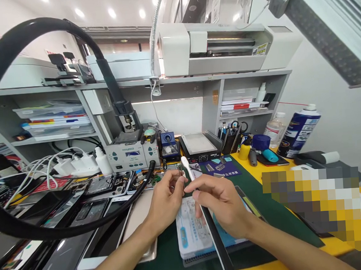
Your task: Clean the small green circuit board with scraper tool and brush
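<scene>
Spanning the whole width of the view, the bench (352, 238) carries a yellow top with a dark green work mat (273, 210) laid over its centre, presumably to give a non-slip surface under the working area. A grey shelf unit (207, 78) stands at the rear and keeps a white machine (212, 47) and stacked paper trays off the work surface. Left of centre, a hot-air rework station (132, 154) sits within arm's reach, its thick black hose (16, 43) looping high and around so it stays clear of the parts below. Dismantled phones (107, 184) lie in a row at the left. A blue-and-white spray can (299, 131) stands upright at the right. A pale blue-printed pad (192, 232) lies on the mat directly beneath the hands.

The right hand (224, 205) is closed around a white-tipped brush with a black handle (216, 238), tip pointing up and away. The left hand (164, 197) pinches a very small part (180, 176) between thumb and fingers, raised just beside the brush; its identity cannot be told.
</scene>
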Motion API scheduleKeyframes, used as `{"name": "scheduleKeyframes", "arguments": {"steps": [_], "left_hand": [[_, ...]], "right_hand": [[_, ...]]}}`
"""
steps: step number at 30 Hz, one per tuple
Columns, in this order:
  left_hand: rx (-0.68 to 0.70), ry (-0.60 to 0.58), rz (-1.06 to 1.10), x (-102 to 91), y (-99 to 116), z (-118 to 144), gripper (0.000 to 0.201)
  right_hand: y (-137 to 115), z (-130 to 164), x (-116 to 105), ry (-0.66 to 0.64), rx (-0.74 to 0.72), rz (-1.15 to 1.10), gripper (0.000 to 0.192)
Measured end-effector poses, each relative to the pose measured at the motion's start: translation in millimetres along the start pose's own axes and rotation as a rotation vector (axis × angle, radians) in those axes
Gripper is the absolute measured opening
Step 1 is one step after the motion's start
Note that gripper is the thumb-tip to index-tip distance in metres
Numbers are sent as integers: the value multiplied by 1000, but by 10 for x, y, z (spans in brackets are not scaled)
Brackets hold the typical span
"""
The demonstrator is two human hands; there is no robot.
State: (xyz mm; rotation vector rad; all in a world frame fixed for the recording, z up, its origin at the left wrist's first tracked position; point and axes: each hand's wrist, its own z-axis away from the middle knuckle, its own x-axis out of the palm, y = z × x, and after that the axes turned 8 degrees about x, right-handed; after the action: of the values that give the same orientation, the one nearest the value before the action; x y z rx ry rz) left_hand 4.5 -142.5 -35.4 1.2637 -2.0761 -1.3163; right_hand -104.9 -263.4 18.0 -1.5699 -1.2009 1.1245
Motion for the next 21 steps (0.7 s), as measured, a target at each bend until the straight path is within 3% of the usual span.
{"name": "scheduleKeyframes", "arguments": {"steps": [3, 11, 21], "left_hand": [[-1, -1, 7, 3, -11, 3, 20], [17, -3, 20, 7, -7, 1, 16], [28, -18, 36, 0, -37, 5, 19]], "right_hand": [[-5, -5, 5, 10, -33, 2, 17], [22, -21, -20, -66, 129, 137, 20], [12, 2, 10, -77, 106, 182, 22]]}}
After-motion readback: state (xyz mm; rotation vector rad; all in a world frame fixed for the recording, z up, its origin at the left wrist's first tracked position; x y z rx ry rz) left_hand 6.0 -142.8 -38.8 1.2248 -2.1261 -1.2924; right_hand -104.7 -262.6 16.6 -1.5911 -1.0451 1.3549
